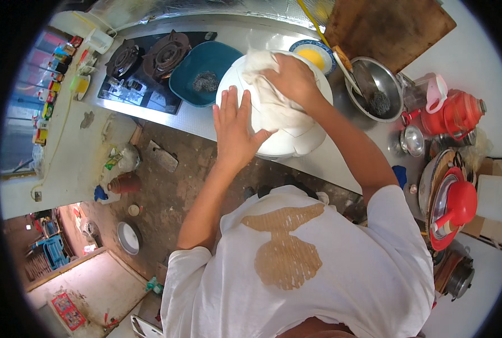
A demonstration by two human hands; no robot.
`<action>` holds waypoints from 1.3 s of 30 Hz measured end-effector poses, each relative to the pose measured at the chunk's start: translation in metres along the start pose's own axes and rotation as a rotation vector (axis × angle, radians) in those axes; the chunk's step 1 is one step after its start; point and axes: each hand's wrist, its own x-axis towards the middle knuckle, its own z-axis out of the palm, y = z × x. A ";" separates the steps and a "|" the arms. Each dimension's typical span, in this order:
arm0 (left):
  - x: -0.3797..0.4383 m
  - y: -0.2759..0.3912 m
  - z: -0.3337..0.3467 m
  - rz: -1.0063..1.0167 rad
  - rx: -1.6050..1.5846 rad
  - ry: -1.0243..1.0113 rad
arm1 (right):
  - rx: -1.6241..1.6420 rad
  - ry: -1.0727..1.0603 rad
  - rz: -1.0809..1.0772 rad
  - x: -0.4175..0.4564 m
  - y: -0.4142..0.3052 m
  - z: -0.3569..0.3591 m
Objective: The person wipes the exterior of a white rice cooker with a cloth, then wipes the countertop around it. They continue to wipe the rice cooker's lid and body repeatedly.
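Note:
A round white appliance (pixel 293 144) with a seamed lid stands at the front edge of the metal counter. My left hand (pixel 237 126) rests flat on the near left of its lid, with the thumb spread from the fingers. A crumpled off-white cloth (pixel 272 103) is bunched in my right hand (pixel 295 80), which presses it onto the far side of the lid. Part of the cloth trails across the lid towards me. The right fingertips are hidden in its folds.
Left of the appliance, a teal basin (pixel 191 78) holds a steel wool scrubber (pixel 205 81), beside a gas stove (pixel 143 97). To the right are a plate with yellow contents (pixel 313 58), a steel bowl (pixel 391 112) with a cleaver and scrubber, and a red thermos (pixel 453 113).

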 end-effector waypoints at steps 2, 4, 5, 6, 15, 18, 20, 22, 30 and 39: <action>0.002 0.002 -0.002 -0.004 -0.011 0.006 | -0.035 -0.011 0.016 0.024 -0.006 0.008; 0.002 0.001 -0.003 -0.009 -0.028 0.003 | -0.047 0.018 0.024 0.024 -0.007 0.009; 0.001 0.001 -0.003 -0.017 -0.027 0.001 | -0.041 0.050 0.024 0.016 -0.009 0.010; 0.000 0.001 -0.004 -0.025 -0.025 -0.002 | -0.034 0.084 0.025 0.006 -0.012 0.010; 0.002 0.003 -0.004 -0.035 -0.044 -0.052 | 0.201 0.267 -0.002 -0.107 0.025 -0.006; 0.002 0.004 -0.007 -0.045 -0.052 -0.063 | 0.217 0.196 -0.035 -0.117 0.036 -0.025; 0.003 0.004 -0.010 -0.039 -0.048 -0.044 | 0.178 0.107 0.061 -0.104 0.070 -0.053; 0.001 0.003 -0.007 -0.029 -0.045 -0.007 | 0.211 0.234 0.162 -0.099 0.081 -0.075; 0.003 0.003 -0.008 -0.019 -0.046 -0.054 | -0.134 0.219 -0.319 -0.126 0.031 -0.024; 0.001 0.005 -0.015 0.073 0.059 -0.183 | 0.032 0.156 -0.493 -0.090 0.007 0.004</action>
